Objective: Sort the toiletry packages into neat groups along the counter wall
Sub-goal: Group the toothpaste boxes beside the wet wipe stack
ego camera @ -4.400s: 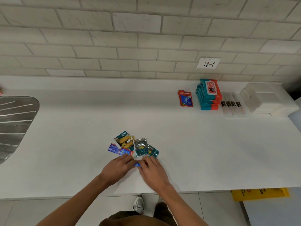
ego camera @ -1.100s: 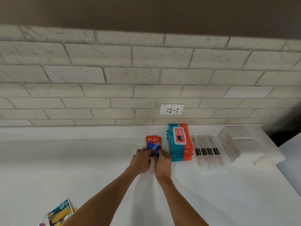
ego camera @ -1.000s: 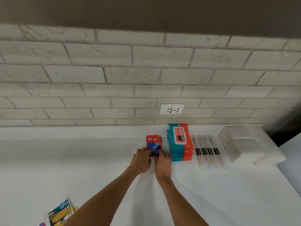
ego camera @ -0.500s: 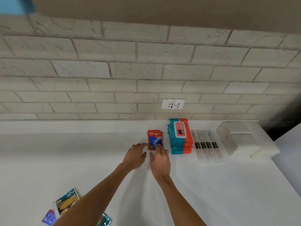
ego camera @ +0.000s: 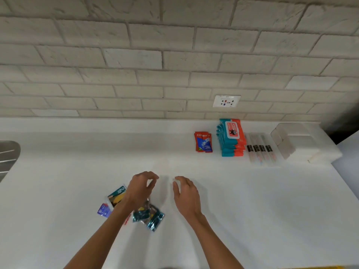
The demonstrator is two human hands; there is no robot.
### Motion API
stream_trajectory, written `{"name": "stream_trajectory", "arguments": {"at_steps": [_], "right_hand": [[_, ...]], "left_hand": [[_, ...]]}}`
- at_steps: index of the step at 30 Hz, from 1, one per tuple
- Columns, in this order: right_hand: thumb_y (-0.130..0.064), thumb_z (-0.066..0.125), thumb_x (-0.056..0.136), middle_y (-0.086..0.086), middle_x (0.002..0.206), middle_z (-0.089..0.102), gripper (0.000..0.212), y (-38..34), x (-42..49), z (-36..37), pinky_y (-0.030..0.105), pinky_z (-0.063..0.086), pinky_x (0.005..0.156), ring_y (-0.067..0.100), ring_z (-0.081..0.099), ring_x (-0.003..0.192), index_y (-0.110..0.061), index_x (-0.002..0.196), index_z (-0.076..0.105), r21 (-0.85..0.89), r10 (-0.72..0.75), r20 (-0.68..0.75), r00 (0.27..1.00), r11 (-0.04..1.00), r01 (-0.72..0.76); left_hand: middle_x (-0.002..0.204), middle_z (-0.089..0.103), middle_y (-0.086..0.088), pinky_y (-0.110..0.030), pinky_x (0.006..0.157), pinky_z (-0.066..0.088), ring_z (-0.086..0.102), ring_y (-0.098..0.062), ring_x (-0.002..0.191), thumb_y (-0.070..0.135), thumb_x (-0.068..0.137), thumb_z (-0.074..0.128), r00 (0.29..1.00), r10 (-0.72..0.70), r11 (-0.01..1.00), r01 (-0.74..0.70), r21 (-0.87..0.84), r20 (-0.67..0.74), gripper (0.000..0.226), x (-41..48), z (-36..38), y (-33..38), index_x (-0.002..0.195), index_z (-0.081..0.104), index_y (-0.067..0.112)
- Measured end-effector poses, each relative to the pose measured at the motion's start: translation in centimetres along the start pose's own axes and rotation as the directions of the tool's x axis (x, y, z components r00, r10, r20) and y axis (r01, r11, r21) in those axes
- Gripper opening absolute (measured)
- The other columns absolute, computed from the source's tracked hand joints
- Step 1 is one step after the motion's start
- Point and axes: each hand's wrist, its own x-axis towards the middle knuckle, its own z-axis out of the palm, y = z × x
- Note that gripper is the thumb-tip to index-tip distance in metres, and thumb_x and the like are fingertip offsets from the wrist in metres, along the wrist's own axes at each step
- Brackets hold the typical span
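Along the wall stand a small pile of red toothpaste sachets (ego camera: 203, 142), a stack of teal and orange wipe packs (ego camera: 231, 137), a row of clear wrapped toothbrushes (ego camera: 260, 150) and white folded packs (ego camera: 299, 144). Near the front lies a loose heap: a teal and yellow packet (ego camera: 117, 195), a small blue sachet (ego camera: 104, 210) and shiny teal packets (ego camera: 150, 217). My left hand (ego camera: 140, 188) hovers over this heap with fingers loosely curled, holding nothing. My right hand (ego camera: 185, 195) hovers beside it to the right, fingers relaxed and empty.
A white counter (ego camera: 252, 210) runs under a pale brick wall with a wall socket (ego camera: 226, 101). A steel sink drainer (ego camera: 7, 156) shows at the left edge.
Both hands let go of the toothpaste sachets by the wall and drew back toward the loose heap near the front. The view tilted down.
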Motion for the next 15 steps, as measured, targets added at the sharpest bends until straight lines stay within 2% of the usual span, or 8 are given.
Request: {"name": "stream_trajectory", "arguments": {"at_steps": [4, 8, 11, 15], "right_hand": [[-0.038, 0.049, 0.111, -0.003, 0.136, 0.068, 0.034, -2.9, -3.8, 2.3, 0.030, 0.053, 0.104, 0.016, 0.063, 0.123, -0.024, 0.138, 0.064, 0.038, -0.031, 0.064, 0.997, 0.999, 0.029], [-0.033, 0.049, 0.108, -0.001, 0.129, 0.069, 0.031, -5.6, -6.9, 4.6, 0.036, 0.055, 0.096, 0.019, 0.064, 0.115, -0.023, 0.133, 0.064, 0.027, -0.111, 0.134, 0.985, 0.994, 0.109], [-0.030, 0.052, 0.105, -0.003, 0.122, 0.072, 0.026, -7.3, -9.1, 6.5, 0.033, 0.056, 0.091, 0.017, 0.065, 0.107, -0.022, 0.125, 0.068, -0.007, -0.224, 0.146, 0.964, 0.974, 0.227], [-0.026, 0.054, 0.103, -0.003, 0.115, 0.072, 0.022, -8.7, -10.5, 8.6, 0.031, 0.056, 0.089, 0.015, 0.063, 0.104, -0.020, 0.117, 0.070, -0.051, -0.318, 0.167, 0.933, 0.942, 0.330]], "left_hand": [[0.106, 0.076, 0.009, -0.018, 0.084, 0.046, 0.070, -0.010, 0.095, 0.006, 0.094, 0.069, 0.996, -0.083, 0.997, 0.083, -0.006, -0.035, 0.020, -4.6, -2.1, -3.1, 0.103, 0.078, 0.022], [0.101, 0.070, 0.012, -0.027, 0.075, 0.048, 0.065, -0.013, 0.088, 0.010, 0.091, 0.071, 0.986, -0.160, 0.987, 0.160, -0.003, -0.038, 0.020, -8.5, -3.8, -6.2, 0.101, 0.075, 0.027], [0.108, 0.064, 0.006, -0.030, 0.072, 0.052, 0.061, -0.017, 0.093, 0.013, 0.092, 0.074, 0.973, -0.226, 0.974, 0.227, 0.016, -0.054, 0.020, -10.9, -4.4, -9.1, 0.108, 0.070, 0.025], [0.120, 0.056, 0.000, -0.030, 0.070, 0.054, 0.057, -0.021, 0.101, 0.017, 0.088, 0.081, 0.972, -0.234, 0.968, 0.234, 0.088, -0.010, 0.036, -12.8, -4.7, -12.1, 0.116, 0.060, 0.022]]}}
